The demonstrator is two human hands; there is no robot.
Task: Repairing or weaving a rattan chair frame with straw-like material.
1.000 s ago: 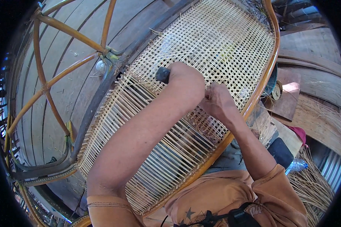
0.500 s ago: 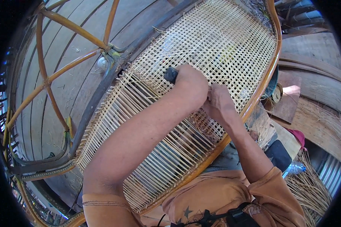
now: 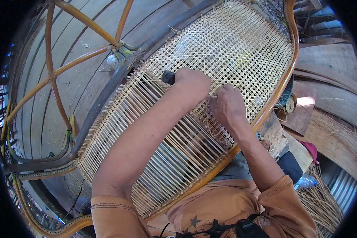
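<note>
A rattan chair frame lies across the view with a cane panel (image 3: 234, 51), woven into a grid at the far end and only parallel strands (image 3: 154, 158) at the near end. My left hand (image 3: 192, 81) is closed around a dark-handled tool (image 3: 168, 77) on the weave. Right beside it, my right hand (image 3: 227, 104) pinches a thin cane strand at the edge of the finished weave. The tool's tip is hidden under my left hand.
The curved orange rattan rim (image 3: 281, 91) runs along the right side. Bent rattan spokes (image 3: 83, 67) of the frame stand at the left over a plank floor (image 3: 329, 131). Loose cane fibres (image 3: 325, 198), a dark object and a plastic bottle (image 3: 305, 181) lie at the lower right.
Both hands have crept slightly toward the woven end of the panel, staying together. Grips look unchanged.
</note>
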